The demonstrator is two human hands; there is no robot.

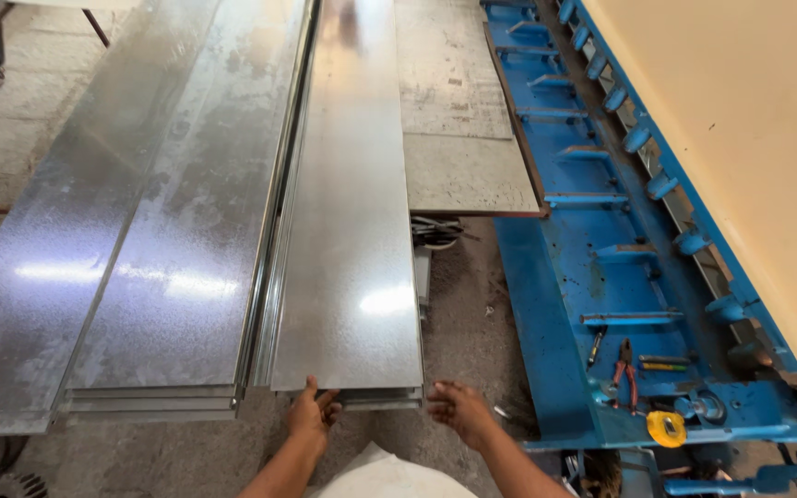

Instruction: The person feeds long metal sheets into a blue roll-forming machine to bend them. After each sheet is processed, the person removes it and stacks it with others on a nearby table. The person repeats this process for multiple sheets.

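Head view: the left hand (313,410) grips the near end of the top galvanized sheet (348,240), fingers curled over its edge. The right hand (458,408) hovers just beside that sheet's near right corner, fingers loosely spread, holding nothing. Left of the sheet lie wider sheet stacks (154,249). Right of it stands a blue shearing machine (601,267), with red-handled pliers (622,369) and a yellow tape measure (666,428) on it.
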